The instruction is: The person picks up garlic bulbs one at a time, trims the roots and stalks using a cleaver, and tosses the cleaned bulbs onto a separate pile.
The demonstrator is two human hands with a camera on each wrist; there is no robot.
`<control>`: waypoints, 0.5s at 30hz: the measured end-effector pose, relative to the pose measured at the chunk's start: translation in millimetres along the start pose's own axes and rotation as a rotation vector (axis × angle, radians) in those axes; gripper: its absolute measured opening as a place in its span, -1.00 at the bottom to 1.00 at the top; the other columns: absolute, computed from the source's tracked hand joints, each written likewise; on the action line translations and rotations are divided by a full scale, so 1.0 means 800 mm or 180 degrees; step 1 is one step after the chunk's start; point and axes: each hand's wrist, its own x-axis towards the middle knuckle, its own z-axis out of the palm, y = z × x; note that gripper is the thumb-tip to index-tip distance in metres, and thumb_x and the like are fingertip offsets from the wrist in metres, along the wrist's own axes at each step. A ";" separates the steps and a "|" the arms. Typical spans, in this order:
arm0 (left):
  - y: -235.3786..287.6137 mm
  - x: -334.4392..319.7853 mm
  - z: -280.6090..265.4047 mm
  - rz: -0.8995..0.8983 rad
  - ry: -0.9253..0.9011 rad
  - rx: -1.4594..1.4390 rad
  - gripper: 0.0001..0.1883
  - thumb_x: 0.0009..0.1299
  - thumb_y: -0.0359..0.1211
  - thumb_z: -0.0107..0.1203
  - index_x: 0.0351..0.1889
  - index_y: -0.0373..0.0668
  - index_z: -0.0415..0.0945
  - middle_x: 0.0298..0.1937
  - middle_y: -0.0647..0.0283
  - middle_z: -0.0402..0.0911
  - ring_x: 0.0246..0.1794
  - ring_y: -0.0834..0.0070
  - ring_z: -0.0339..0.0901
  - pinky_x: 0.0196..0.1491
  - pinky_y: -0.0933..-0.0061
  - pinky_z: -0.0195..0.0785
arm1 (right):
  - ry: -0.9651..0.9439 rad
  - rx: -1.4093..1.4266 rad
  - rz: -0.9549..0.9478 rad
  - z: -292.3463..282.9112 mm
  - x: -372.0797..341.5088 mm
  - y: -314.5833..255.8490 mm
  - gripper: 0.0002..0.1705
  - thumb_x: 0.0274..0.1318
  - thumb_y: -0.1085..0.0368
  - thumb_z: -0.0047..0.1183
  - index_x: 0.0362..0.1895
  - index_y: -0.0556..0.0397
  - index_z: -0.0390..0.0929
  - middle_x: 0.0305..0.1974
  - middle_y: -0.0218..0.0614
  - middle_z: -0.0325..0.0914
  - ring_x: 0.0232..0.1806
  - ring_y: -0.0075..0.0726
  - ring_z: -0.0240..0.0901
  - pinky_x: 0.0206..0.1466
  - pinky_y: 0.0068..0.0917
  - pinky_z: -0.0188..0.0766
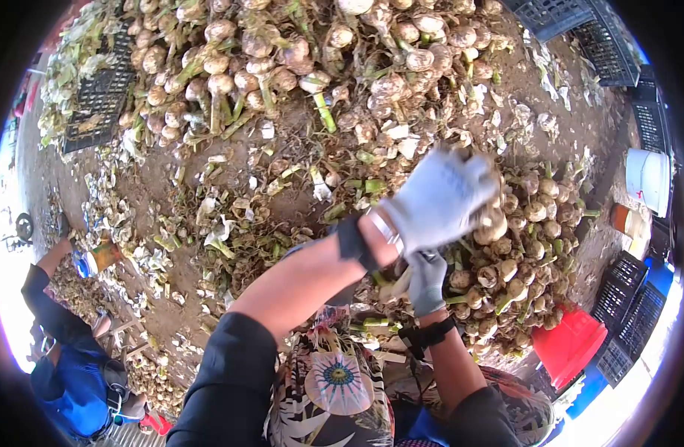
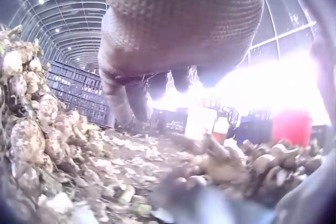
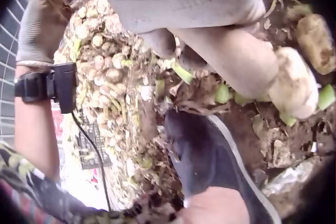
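My left hand point(image 1: 446, 197), in a pale knitted glove, reaches across my body over a heap of trimmed garlic bulbs point(image 1: 532, 216). In the left wrist view its fingers point(image 2: 122, 103) hang downward with gaps of light between them and no bulb showing in them. One bulb point(image 1: 492, 225) lies just below those fingers. My right hand point(image 1: 427, 281), gloved in grey, is nearer my body at the heap's left edge. In the right wrist view its extended thumb point(image 3: 236, 61) comes close to a whitish bulb point(image 3: 294, 82). I cannot tell whether the right hand holds anything.
A large pile of untrimmed garlic point(image 1: 282, 59) lies ahead. Peelings and stem pieces point(image 1: 237, 216) litter the soil. Black crates point(image 1: 618, 298), a red bucket point(image 1: 569, 346) and a white bucket point(image 1: 647, 181) stand at right. Another person point(image 1: 77, 380) in blue works at left.
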 end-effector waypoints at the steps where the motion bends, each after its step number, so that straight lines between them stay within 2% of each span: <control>1: -0.015 0.022 0.010 -0.0009 -0.0114 0.0154 -0.51 0.20 -0.18 0.34 0.09 -0.05 0.52 0.06 0.26 0.52 -0.06 0.29 0.52 -0.06 0.27 0.48 | 0.0242 0.0145 0.0024 -0.001 0.003 -0.012 -0.85 0.12 0.39 0.26 -0.24 0.17 0.61 -0.41 -0.39 0.59 -0.47 -0.47 0.48 -0.38 -0.54 0.38; 2: -0.021 0.046 0.014 -0.0248 -0.0910 0.0332 -0.48 0.21 -0.16 0.34 0.14 -0.01 0.53 0.11 0.24 0.52 0.01 0.27 0.52 -0.01 0.26 0.47 | 0.0625 0.0187 -0.0290 -0.019 0.026 0.004 -0.91 0.11 0.40 0.27 -0.31 0.12 0.63 -0.45 -0.41 0.58 -0.56 -0.49 0.43 -0.47 -0.52 0.31; 4: -0.056 0.056 0.067 -0.0118 -0.0865 0.0997 -0.39 0.16 -0.06 0.38 0.22 0.19 0.52 0.24 0.22 0.48 0.28 0.33 0.36 0.26 0.12 0.36 | 0.0628 0.0283 -0.0332 -0.019 0.018 -0.027 -0.89 0.13 0.38 0.27 -0.26 0.11 0.63 -0.48 -0.44 0.56 -0.57 -0.55 0.39 -0.50 -0.54 0.27; 5: -0.068 0.054 0.080 -0.0237 -0.1661 0.1542 -0.31 0.17 0.00 0.38 0.31 0.27 0.45 0.30 0.26 0.43 0.41 0.32 0.25 0.38 0.06 0.25 | 0.0659 0.0294 -0.0336 -0.024 0.023 -0.028 -0.87 0.15 0.35 0.25 -0.24 0.11 0.63 -0.48 -0.43 0.56 -0.59 -0.56 0.40 -0.52 -0.54 0.27; 6: -0.080 0.039 0.078 -0.0442 -0.2130 0.1612 -0.23 0.17 0.02 0.37 0.39 0.29 0.37 0.37 0.29 0.39 0.47 0.30 0.19 0.49 0.04 0.09 | 0.0663 0.0289 -0.0334 -0.025 0.023 -0.035 -0.87 0.15 0.35 0.25 -0.24 0.11 0.63 -0.48 -0.43 0.56 -0.59 -0.56 0.40 -0.52 -0.54 0.27; 7: -0.096 0.011 0.080 -0.0319 -0.1733 0.1688 -0.22 0.16 0.03 0.38 0.38 0.24 0.37 0.41 0.28 0.34 0.52 0.29 0.13 0.54 -0.02 -0.04 | 0.0705 0.0415 -0.0295 -0.024 0.021 -0.043 -0.90 0.12 0.38 0.27 -0.27 0.10 0.64 -0.49 -0.48 0.54 -0.58 -0.59 0.36 -0.50 -0.56 0.25; 8: -0.109 -0.023 0.084 -0.0687 -0.1390 0.1265 -0.27 0.16 0.01 0.38 0.32 0.18 0.41 0.41 0.27 0.34 0.51 0.27 0.15 0.56 -0.05 -0.12 | 0.0742 0.0562 -0.0257 -0.021 0.023 -0.049 -0.92 0.10 0.40 0.29 -0.31 0.10 0.65 -0.50 -0.52 0.52 -0.58 -0.61 0.31 -0.48 -0.58 0.24; 9: -0.116 -0.060 0.067 -0.0727 -0.0887 0.1236 -0.41 0.18 -0.02 0.36 0.18 0.13 0.50 0.38 0.28 0.36 0.49 0.27 0.19 0.53 -0.01 0.01 | 0.0733 0.0595 -0.0237 -0.021 0.030 -0.049 -0.92 0.10 0.40 0.29 -0.31 0.10 0.65 -0.50 -0.52 0.52 -0.58 -0.61 0.31 -0.48 -0.58 0.24; 10: -0.131 -0.100 0.050 -0.0689 -0.0685 0.1438 -0.52 0.18 -0.08 0.37 0.06 0.08 0.57 0.32 0.28 0.41 0.40 0.22 0.31 0.45 -0.01 0.17 | 0.0713 0.0473 -0.0297 -0.022 0.036 -0.047 -0.91 0.10 0.40 0.29 -0.31 0.10 0.65 -0.49 -0.52 0.52 -0.57 -0.62 0.32 -0.48 -0.58 0.24; 11: -0.135 -0.146 0.029 -0.0857 -0.0308 0.1049 -0.57 0.15 -0.12 0.39 -0.03 0.04 0.60 0.29 0.25 0.44 0.30 0.17 0.40 0.34 -0.02 0.29 | 0.0664 0.0342 -0.0361 -0.020 0.044 -0.044 -0.91 0.09 0.40 0.30 -0.31 0.11 0.65 -0.48 -0.52 0.53 -0.56 -0.62 0.33 -0.47 -0.58 0.25; 12: -0.128 -0.189 0.001 -0.1241 -0.0321 0.1049 -0.54 0.17 -0.12 0.38 0.01 0.02 0.58 0.30 0.21 0.44 0.26 0.10 0.43 0.28 -0.02 0.32 | 0.0653 0.0319 -0.0439 -0.018 0.058 -0.033 -0.89 0.09 0.39 0.31 -0.30 0.13 0.66 -0.46 -0.52 0.55 -0.54 -0.62 0.35 -0.46 -0.60 0.26; 13: -0.115 -0.229 -0.024 -0.1961 -0.0850 0.1204 -0.50 0.21 -0.09 0.36 0.10 0.05 0.55 0.36 0.18 0.40 0.28 0.08 0.42 0.27 0.00 0.33 | 0.0619 0.0328 -0.0416 -0.013 0.060 -0.032 -0.89 0.09 0.39 0.31 -0.30 0.13 0.66 -0.46 -0.52 0.55 -0.54 -0.62 0.35 -0.46 -0.60 0.26; 14: -0.109 -0.270 -0.045 -0.2457 -0.1127 0.1550 -0.45 0.25 -0.08 0.33 0.19 0.05 0.50 0.41 0.13 0.33 0.29 0.07 0.41 0.27 0.00 0.33 | 0.0561 0.0276 -0.0376 -0.007 0.060 -0.033 -0.88 0.09 0.39 0.30 -0.29 0.13 0.66 -0.46 -0.51 0.55 -0.53 -0.61 0.36 -0.45 -0.60 0.28; 15: -0.109 -0.319 -0.059 -0.3007 -0.1113 0.1526 -0.44 0.27 -0.10 0.30 0.22 0.01 0.47 0.44 0.07 0.28 0.30 0.08 0.40 0.30 0.02 0.32 | 0.0509 0.0231 -0.0345 -0.001 0.060 -0.035 -0.88 0.09 0.39 0.29 -0.28 0.14 0.65 -0.45 -0.49 0.56 -0.53 -0.61 0.38 -0.45 -0.60 0.29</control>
